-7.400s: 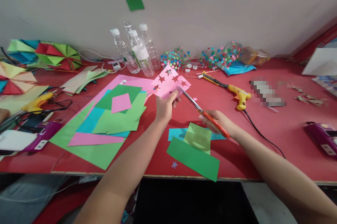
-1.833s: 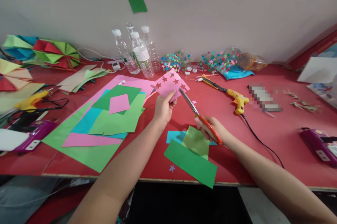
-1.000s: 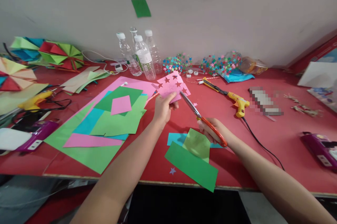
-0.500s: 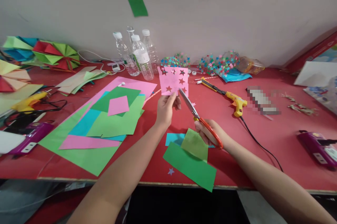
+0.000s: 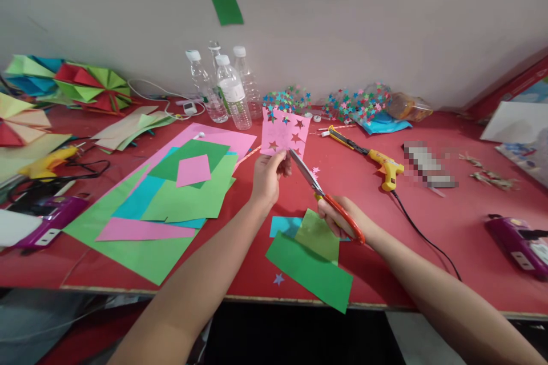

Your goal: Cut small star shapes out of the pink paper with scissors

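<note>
The thumb and fingers of the left hand (image 5: 268, 176) are closed in a pinch on the lower edge of a square of pink paper with star-shaped cut-outs (image 5: 279, 132). The paper is held up above the table, its face towards the camera. The fingers of the right hand (image 5: 342, 216) are curled closed around the handles of a pair of scissors with orange-red handles and steel blades (image 5: 309, 175). The blades point up and to the left and lie close together; the tips are at the lower edge of the pink paper, just beside the left fingertips. Whether the tips touch the paper cannot be told.

Beside the blades, small pink star pieces (image 5: 315, 171) lie on the red table (image 5: 377, 268). Below the right hand are a blue paper strip (image 5: 283, 227), an olive-green paper piece (image 5: 314, 239) and a dark green paper rectangle (image 5: 310, 271), overlapping. A pale purple star (image 5: 278, 279) lies near the front edge.

Left of the left hand, a small pink paper square (image 5: 193, 170) tops a stack of coloured sheets. A yellow glue gun (image 5: 387, 169) lies to the right of the scissors. Clear plastic bottles (image 5: 233, 93) stand behind the stack, near the wall.
</note>
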Demonstrator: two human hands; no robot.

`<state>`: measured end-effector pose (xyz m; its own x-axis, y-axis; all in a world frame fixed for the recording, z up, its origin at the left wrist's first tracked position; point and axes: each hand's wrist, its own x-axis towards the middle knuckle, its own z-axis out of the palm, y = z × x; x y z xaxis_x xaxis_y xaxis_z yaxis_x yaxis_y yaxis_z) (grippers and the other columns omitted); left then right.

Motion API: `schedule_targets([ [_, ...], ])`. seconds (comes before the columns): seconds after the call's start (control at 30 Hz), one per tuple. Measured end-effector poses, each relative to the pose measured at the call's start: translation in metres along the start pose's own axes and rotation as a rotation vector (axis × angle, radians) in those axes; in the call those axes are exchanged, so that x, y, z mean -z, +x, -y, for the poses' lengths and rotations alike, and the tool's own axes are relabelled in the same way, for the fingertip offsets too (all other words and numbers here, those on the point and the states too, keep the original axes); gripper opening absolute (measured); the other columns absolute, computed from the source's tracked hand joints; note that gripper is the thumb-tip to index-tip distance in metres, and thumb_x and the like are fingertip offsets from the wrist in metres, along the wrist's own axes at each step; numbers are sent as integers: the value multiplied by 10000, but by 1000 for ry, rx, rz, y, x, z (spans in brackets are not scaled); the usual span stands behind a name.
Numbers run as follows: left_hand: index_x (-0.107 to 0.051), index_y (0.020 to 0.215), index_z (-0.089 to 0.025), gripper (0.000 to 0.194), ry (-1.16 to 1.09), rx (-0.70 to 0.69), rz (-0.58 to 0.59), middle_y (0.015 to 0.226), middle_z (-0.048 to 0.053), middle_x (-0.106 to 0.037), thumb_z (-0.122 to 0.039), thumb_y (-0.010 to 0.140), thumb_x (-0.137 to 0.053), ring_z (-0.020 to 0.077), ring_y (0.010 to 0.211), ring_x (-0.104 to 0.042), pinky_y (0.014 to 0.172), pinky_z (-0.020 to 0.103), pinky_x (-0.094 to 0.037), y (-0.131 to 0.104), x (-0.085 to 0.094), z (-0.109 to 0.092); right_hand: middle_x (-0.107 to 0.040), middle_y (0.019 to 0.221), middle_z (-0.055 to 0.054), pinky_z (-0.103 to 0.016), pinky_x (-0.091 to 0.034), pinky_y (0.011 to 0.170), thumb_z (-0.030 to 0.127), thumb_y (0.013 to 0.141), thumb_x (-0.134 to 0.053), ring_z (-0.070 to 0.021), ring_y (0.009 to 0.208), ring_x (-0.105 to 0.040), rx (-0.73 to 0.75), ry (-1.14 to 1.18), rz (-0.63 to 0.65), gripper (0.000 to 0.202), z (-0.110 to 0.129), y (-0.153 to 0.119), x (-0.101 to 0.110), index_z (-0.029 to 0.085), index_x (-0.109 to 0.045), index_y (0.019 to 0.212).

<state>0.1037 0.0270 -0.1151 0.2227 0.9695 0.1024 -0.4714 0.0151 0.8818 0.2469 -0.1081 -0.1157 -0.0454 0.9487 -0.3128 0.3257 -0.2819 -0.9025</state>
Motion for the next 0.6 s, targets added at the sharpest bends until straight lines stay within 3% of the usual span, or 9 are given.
schedule_targets([
  [0.27,-614,653,-166,137,21,-14,-14,528,-31,-569,-282,719,-645,58,436,-480,450,201,-340,-2,-2,0,-444,387,64,-192,-332,342,765,813,-445,-68,310,-386,41,-23,7,575,-1,0,2,200,-465,708],
  [0.6,-620,640,-161,149,7,-8,4,516,-24,-567,-286,716,-648,63,435,-484,446,202,-354,-3,-2,1,-414,349,70,-188,-304,332,723,809,-467,-70,297,-359,-45,41,-20,531,8,-1,-3,209,-451,677],
])
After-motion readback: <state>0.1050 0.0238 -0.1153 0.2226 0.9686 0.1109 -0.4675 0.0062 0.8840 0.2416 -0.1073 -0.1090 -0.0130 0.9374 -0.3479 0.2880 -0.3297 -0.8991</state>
